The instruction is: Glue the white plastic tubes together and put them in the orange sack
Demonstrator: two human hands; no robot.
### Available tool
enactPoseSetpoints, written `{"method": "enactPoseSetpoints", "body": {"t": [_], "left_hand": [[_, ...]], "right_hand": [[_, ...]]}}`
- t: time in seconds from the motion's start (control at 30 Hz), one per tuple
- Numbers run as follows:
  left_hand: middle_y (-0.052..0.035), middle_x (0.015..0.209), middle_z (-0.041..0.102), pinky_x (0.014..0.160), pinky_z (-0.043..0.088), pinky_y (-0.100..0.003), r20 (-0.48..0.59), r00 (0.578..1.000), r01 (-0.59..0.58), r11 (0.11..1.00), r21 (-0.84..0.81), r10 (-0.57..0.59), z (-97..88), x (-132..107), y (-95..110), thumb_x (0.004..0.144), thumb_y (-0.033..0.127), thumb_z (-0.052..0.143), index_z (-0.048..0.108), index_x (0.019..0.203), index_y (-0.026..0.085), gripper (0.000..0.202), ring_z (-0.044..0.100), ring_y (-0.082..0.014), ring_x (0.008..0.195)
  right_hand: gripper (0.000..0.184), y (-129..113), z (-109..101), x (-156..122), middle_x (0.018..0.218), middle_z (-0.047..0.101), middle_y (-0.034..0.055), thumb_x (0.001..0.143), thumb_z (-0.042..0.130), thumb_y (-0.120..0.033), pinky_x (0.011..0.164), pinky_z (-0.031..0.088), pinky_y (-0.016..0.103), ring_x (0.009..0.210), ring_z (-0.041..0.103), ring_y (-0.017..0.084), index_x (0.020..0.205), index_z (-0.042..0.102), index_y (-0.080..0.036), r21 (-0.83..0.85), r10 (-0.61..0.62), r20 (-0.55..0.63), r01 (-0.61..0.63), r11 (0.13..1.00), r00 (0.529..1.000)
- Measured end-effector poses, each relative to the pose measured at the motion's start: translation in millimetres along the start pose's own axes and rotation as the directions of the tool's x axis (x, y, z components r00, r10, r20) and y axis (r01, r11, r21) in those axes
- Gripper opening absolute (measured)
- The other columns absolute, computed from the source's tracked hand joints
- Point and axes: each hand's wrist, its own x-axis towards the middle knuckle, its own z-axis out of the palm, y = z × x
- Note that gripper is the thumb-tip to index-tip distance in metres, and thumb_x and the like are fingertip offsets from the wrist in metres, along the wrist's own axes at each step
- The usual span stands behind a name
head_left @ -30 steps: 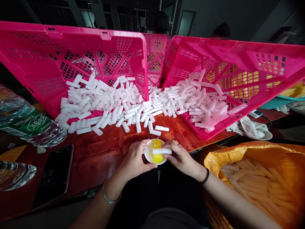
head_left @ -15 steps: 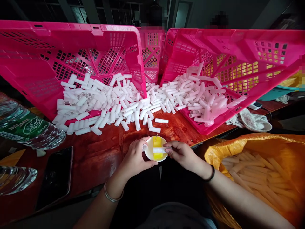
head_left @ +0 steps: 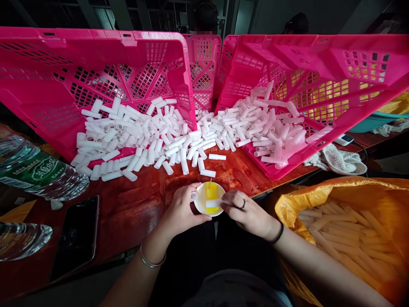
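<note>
My left hand point(head_left: 182, 212) is closed around a small white bowl point(head_left: 200, 199) near the table's front edge. The end of a short white tube point(head_left: 194, 196) shows among its fingers. Inside the bowl is something bright yellow point(head_left: 211, 191), and a thin pin-like piece point(head_left: 209, 184) sticks up at its far side. My right hand point(head_left: 247, 213) pinches another white tube point(head_left: 213, 204), held level across the bowl, over the yellow. Whether this tube touches the yellow I cannot tell. Beyond the bowl lie two loose tubes point(head_left: 208, 173) and a large pile of tubes point(head_left: 153, 132).
Two pink crates point(head_left: 188, 76) point(head_left: 230, 85) lie tipped toward me, tubes spilling out. Left are water bottles point(head_left: 41, 170) and a phone point(head_left: 76, 232). At right stand an orange sack point(head_left: 287, 204) of longer tubes and a white cloth point(head_left: 340, 157).
My right hand has turned, so its ringed finger now shows, and the tube in it sits slightly lower over the bowl. The left hand and bowl have barely moved.
</note>
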Motion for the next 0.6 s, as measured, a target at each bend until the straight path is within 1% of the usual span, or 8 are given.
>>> {"method": "enactPoseSetpoints", "body": {"t": [0.07, 0.1, 0.17, 0.23, 0.33, 0.43, 0.53, 0.6], "left_hand": [[-0.0117, 0.135, 0.051, 0.104, 0.041, -0.052, 0.010, 1.000, -0.023, 1.000, 0.017, 0.023, -3.2, -0.2, 0.2, 0.056, 0.031, 0.087, 0.043, 0.117, 0.025, 0.075, 0.048, -0.0336, 0.126], [-0.0137, 0.139, 0.047, 0.105, 0.039, -0.054, 0.002, 0.999, -0.045, 0.998, 0.042, 0.044, -5.8, -0.5, 0.5, 0.056, 0.033, 0.087, 0.044, 0.114, 0.024, 0.072, 0.042, -0.0361, 0.131], [-0.0176, 0.144, 0.039, 0.107, 0.037, -0.055, -0.030, 0.996, -0.076, 0.991, 0.110, 0.080, -13.2, -1.3, 2.3, 0.065, 0.037, 0.081, 0.045, 0.107, 0.021, 0.058, 0.036, -0.0385, 0.135], [-0.0172, 0.137, 0.045, 0.101, 0.044, -0.049, -0.050, 0.995, -0.072, 0.986, 0.153, 0.081, -22.4, -2.1, 7.1, 0.084, 0.035, 0.062, 0.045, 0.107, 0.020, 0.032, 0.048, -0.0329, 0.127], [-0.0089, 0.109, 0.062, 0.083, 0.053, -0.035, -0.011, 0.991, -0.127, 0.972, 0.196, 0.132, -35.2, -4.0, 20.6, 0.097, 0.024, 0.038, 0.046, 0.110, 0.021, 0.016, 0.063, -0.0220, 0.098], [-0.0077, 0.101, 0.066, 0.080, 0.053, -0.035, 0.004, 0.963, -0.257, 0.911, 0.323, 0.270, -42.9, -7.2, 35.8, 0.096, 0.024, 0.041, 0.051, 0.112, 0.021, 0.020, 0.064, -0.0228, 0.091], [-0.0086, 0.096, 0.068, 0.076, 0.053, -0.037, 0.032, 0.943, -0.305, 0.828, 0.471, 0.330, -44.9, -11.5, 47.7, 0.094, 0.020, 0.042, 0.056, 0.114, 0.020, 0.025, 0.063, -0.0243, 0.085], [-0.0088, 0.091, 0.068, 0.071, 0.051, -0.037, 0.049, 0.959, -0.265, 0.829, 0.492, 0.278, -43.4, -14.3, 55.7, 0.093, 0.022, 0.044, 0.059, 0.112, 0.020, 0.025, 0.062, -0.0252, 0.082]], "right_hand": [[0.027, 2.7, 1.5, -0.5, 0.108, 0.064, 0.0106, 0.089, 0.052, -0.005, 0.087, 0.054, 0.041, 0.102, 0.061, 0.024, 0.107, 0.063, -0.022, 0.000, -0.079, -0.053, 0.079, 0.997, 0.995], [0.027, 2.1, 2.7, 0.4, 0.107, 0.064, 0.0098, 0.088, 0.053, -0.005, 0.085, 0.055, 0.040, 0.100, 0.062, 0.023, 0.107, 0.062, -0.023, 0.049, -0.057, -0.108, 0.062, 0.997, 0.992], [0.025, -4.1, 4.4, 4.7, 0.104, 0.064, 0.0084, 0.088, 0.057, -0.007, 0.083, 0.056, 0.036, 0.098, 0.063, 0.021, 0.106, 0.060, -0.024, 0.223, 0.095, -0.239, -0.040, 0.974, 0.966], [0.020, -14.9, 3.6, 11.0, 0.102, 0.065, 0.0072, 0.088, 0.062, -0.015, 0.079, 0.057, 0.033, 0.096, 0.065, 0.020, 0.104, 0.059, -0.025, 0.431, 0.303, -0.292, -0.158, 0.888, 0.907], [0.015, -31.9, -3.7, 21.1, 0.094, 0.066, 0.0058, 0.088, 0.064, -0.027, 0.068, 0.057, 0.029, 0.081, 0.066, 0.018, 0.102, 0.061, -0.024, 0.637, 0.495, -0.206, -0.268, 0.723, 0.844], [0.021, -41.9, -14.0, 28.6, 0.083, 0.065, 0.0039, 0.086, 0.067, -0.036, 0.060, 0.055, 0.027, 0.069, 0.063, 0.015, 0.100, 0.062, -0.021, 0.697, 0.564, -0.073, -0.362, 0.618, 0.822], [0.025, -46.3, -19.7, 31.9, 0.078, 0.063, 0.0024, 0.084, 0.067, -0.040, 0.057, 0.052, 0.026, 0.064, 0.060, 0.014, 0.097, 0.062, -0.020, 0.691, 0.583, 0.025, -0.435, 0.577, 0.812], [0.021, -49.2, -20.2, 32.4, 0.075, 0.061, 0.0014, 0.085, 0.065, -0.039, 0.055, 0.050, 0.025, 0.062, 0.057, 0.013, 0.094, 0.061, -0.020, 0.647, 0.562, 0.017, -0.438, 0.624, 0.827]]}}
